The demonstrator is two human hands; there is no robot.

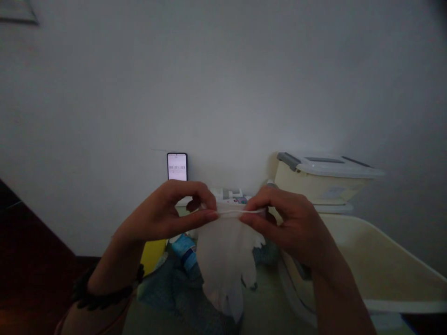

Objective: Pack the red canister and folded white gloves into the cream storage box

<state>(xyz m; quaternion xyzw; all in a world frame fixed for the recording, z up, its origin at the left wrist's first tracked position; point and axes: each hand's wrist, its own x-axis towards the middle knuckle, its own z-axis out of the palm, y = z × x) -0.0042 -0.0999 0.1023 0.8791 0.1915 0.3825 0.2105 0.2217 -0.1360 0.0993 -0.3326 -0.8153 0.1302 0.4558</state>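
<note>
A thin white glove (pixel 225 256) hangs fingers-down in front of me. My left hand (pixel 167 211) pinches the left side of its rolled cuff. My right hand (pixel 286 221) pinches the right side of the same cuff. The cuff is stretched taut between the two hands. A dark beaded bracelet sits on my left wrist.
A phone (pixel 177 166) with a lit screen leans upright against the white wall. A cream lidded storage box (pixel 323 179) stands at the right, with a large cream tub (pixel 384 270) in front of it. A yellow container (pixel 152 253) and a blue bottle (pixel 185 249) lie below my hands.
</note>
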